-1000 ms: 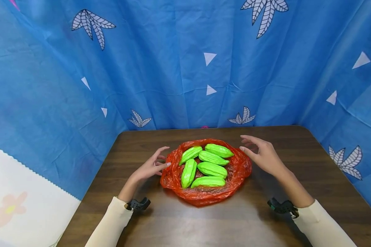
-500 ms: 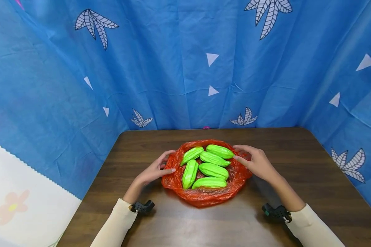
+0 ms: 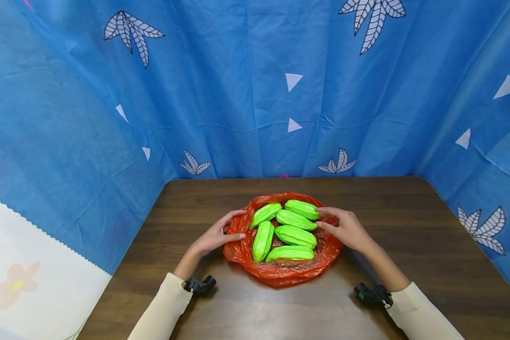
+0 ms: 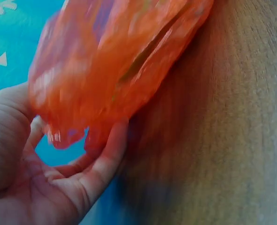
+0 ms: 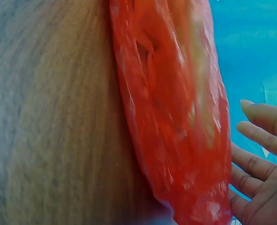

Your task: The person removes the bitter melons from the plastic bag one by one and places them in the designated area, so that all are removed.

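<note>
Head: green gourds (image 3: 295,236) mostly crosswise.

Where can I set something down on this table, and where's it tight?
Bare table shows in front of the red bag, between the wrist cameras; behind it, up to the blue curtain; and outside each sleeve. Crowded: inside the bag, with six green gourds, and at its sides, by the left hand and right hand.
</note>
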